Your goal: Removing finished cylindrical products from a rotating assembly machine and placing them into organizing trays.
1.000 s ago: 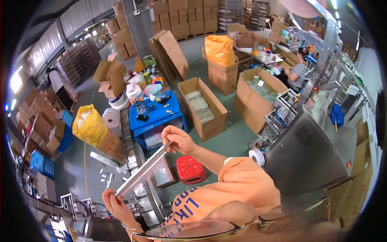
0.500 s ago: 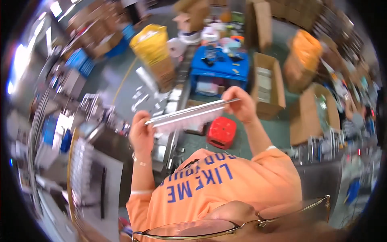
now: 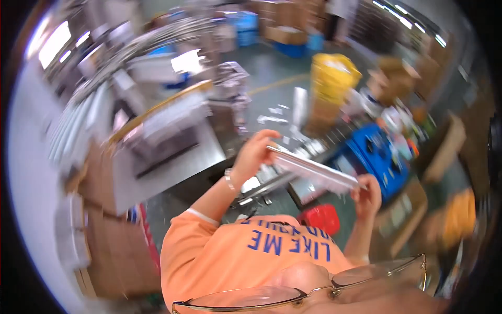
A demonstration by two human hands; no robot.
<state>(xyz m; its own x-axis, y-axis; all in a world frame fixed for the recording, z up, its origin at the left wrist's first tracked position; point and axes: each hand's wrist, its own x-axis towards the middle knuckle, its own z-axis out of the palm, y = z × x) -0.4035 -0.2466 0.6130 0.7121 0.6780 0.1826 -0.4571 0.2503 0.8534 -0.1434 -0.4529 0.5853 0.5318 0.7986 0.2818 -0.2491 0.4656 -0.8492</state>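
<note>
My left hand (image 3: 255, 157) pinches one end of a long, narrow silver-and-white strip (image 3: 316, 170). At the other end my right hand (image 3: 367, 196) grips it, with fingers curled around the tip. A pale, pinkish fringe of fine pieces runs along the strip's lower side; blur hides what they are. It is held up in the air in front of my chest, its right end lower than its left.
On the left is a metal worktable (image 3: 209, 146) with a dark bar. A red stool (image 3: 320, 219) stands below the strip. To the right are a blue table (image 3: 379, 157) bearing small items and an open cardboard box (image 3: 413, 209). A yellow bag (image 3: 334, 78) lines a carton farther back.
The view has swung left, so the worktable shows more fully and the blue table sits farther right. The strip now slants down to the right instead of up. Both hands still hold it.
</note>
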